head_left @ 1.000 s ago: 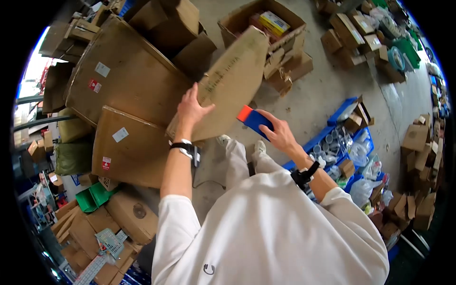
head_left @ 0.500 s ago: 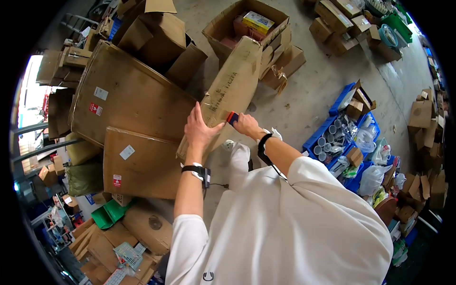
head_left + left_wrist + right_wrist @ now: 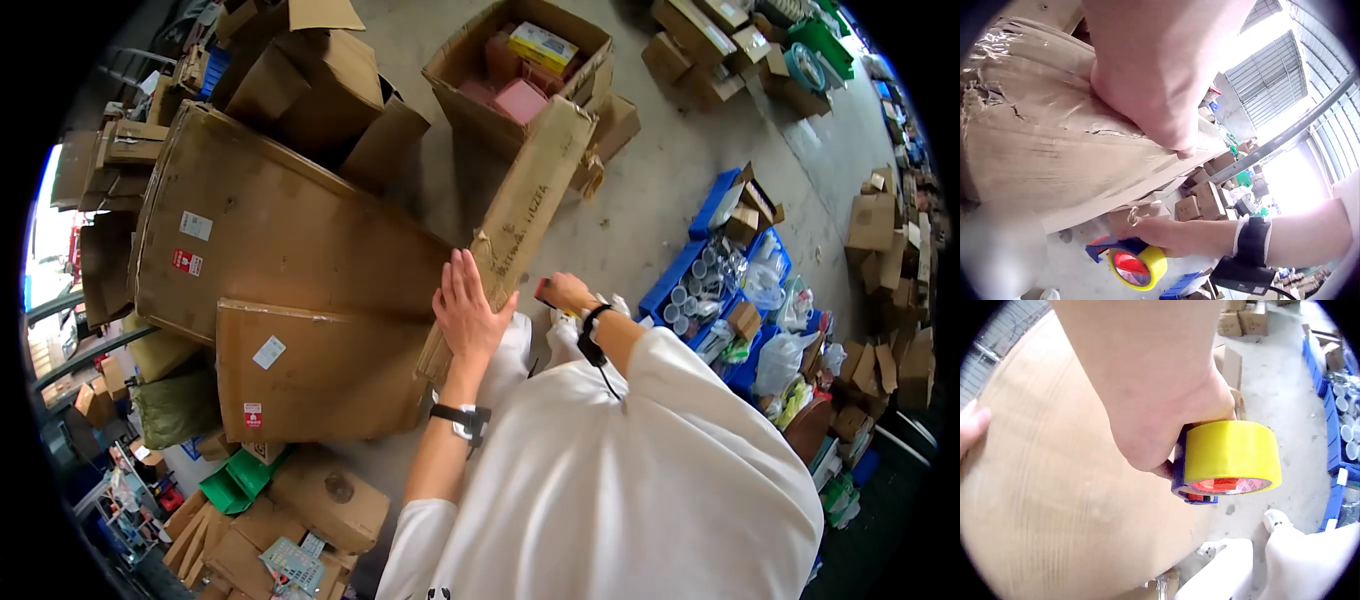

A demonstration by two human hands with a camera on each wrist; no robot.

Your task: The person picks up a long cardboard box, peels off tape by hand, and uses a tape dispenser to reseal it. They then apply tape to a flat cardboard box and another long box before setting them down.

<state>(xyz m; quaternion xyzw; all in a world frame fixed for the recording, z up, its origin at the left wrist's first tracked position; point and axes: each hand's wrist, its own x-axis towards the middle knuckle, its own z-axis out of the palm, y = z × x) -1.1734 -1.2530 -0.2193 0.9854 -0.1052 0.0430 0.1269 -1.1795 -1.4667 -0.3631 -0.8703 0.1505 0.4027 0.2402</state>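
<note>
A long, narrow cardboard box (image 3: 515, 235) with handwriting on its upper face stands tilted in front of the person. The left hand (image 3: 472, 308) lies on its near end with fingers straight, pressing the torn, taped edge that the left wrist view shows. In the right hand (image 3: 568, 292) is a blue tape dispenser (image 3: 1133, 245) with a red part, its handle gripped by curled fingers. A roll of yellow tape (image 3: 1233, 456) sits in the dispenser, beside the broad side of the box (image 3: 1060, 487) in the right wrist view.
Two large flat boxes (image 3: 290, 230) lie to the left. An open carton (image 3: 470, 110) with pink and yellow packages stands beyond the held box. Blue bins (image 3: 680, 275) of cups and bags are on the right; the person's feet are close below.
The narrow box has turned more edge-up and shifted right in view, the left hand flattening along its edge. The right hand came toward the box, then moved off its face to the right side.
</note>
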